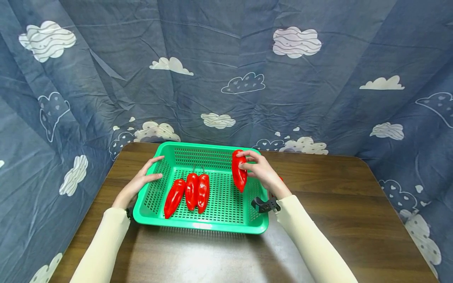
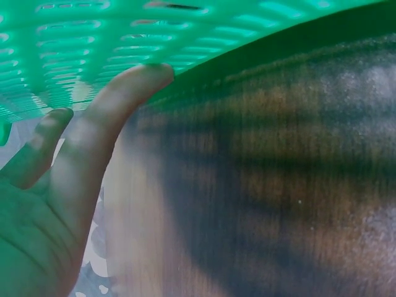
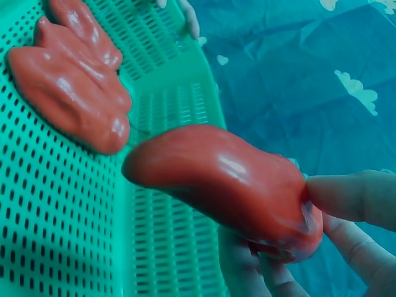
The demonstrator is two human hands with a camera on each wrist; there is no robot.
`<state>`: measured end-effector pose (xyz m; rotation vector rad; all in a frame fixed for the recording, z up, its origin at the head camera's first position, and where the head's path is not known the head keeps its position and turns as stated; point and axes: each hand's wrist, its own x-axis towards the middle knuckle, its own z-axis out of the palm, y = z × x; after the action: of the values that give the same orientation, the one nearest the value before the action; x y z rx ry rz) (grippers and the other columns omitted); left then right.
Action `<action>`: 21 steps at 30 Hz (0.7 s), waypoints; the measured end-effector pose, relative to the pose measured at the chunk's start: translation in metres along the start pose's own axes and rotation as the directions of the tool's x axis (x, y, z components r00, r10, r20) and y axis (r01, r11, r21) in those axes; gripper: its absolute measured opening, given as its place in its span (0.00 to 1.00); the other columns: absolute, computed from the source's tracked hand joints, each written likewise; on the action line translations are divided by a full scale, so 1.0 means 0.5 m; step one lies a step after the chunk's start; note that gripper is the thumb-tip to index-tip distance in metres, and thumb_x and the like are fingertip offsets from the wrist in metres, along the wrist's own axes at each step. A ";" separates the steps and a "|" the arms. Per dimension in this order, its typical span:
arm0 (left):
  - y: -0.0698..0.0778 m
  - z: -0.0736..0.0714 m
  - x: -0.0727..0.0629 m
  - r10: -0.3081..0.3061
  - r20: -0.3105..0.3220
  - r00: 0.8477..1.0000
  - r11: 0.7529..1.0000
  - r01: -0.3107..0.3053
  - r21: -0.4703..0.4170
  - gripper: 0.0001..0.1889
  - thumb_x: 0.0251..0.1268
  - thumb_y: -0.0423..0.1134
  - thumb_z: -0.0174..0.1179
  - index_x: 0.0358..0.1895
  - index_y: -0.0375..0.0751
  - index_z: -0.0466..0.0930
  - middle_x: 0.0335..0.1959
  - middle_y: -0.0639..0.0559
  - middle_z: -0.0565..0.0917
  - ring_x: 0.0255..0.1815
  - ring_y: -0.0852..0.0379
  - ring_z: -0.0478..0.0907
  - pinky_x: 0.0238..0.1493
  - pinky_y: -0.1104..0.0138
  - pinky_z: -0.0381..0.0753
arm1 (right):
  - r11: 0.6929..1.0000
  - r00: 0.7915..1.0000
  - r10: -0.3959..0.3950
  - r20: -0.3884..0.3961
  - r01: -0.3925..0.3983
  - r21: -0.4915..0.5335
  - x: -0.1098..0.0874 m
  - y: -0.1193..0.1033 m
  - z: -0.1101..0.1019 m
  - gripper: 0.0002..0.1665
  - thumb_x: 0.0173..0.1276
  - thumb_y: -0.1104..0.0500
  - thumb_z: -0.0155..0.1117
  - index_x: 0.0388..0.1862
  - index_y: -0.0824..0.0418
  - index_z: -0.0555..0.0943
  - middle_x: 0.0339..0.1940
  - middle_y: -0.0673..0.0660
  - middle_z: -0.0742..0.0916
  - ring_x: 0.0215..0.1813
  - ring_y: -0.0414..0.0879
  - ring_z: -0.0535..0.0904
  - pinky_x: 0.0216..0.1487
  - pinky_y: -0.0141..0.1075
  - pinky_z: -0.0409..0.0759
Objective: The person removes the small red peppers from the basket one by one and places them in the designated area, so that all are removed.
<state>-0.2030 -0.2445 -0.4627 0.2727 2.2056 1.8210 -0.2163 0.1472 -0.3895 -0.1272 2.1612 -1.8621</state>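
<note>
In the head view a green plastic basket lies on the table, with three red peppers inside: one at the left, and two side by side, a middle pepper and a right pepper. My right hand pinches another red pepper over the basket's right end, its pointed tip angled down. The right wrist view shows thumb and fingers at the thick end of this held pepper. At the basket's left side, my left hand has its fingers extended, touching the rim and wall.
More red shows beside my right wrist, mostly hidden behind it. The brown wooden table stretches right of the basket. A blue cloth with white clouds hangs behind the table. A dark strap circles my right wrist.
</note>
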 end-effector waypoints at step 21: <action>-0.002 0.001 0.001 0.007 -0.008 1.000 1.000 -0.007 0.020 0.33 0.71 0.37 0.52 0.76 0.48 0.49 0.76 0.45 0.38 0.72 0.40 0.41 0.62 0.40 0.52 | 0.999 0.999 -0.035 -0.032 0.035 0.007 -0.036 0.029 -0.086 0.21 0.68 0.69 0.54 0.60 0.72 0.70 0.49 0.66 0.74 0.41 0.49 0.78 0.44 0.41 0.80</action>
<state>-0.2035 -0.2439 -0.4636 0.2780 2.2320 1.8080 -0.2092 0.1951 -0.3955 -0.1350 2.1869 -1.9036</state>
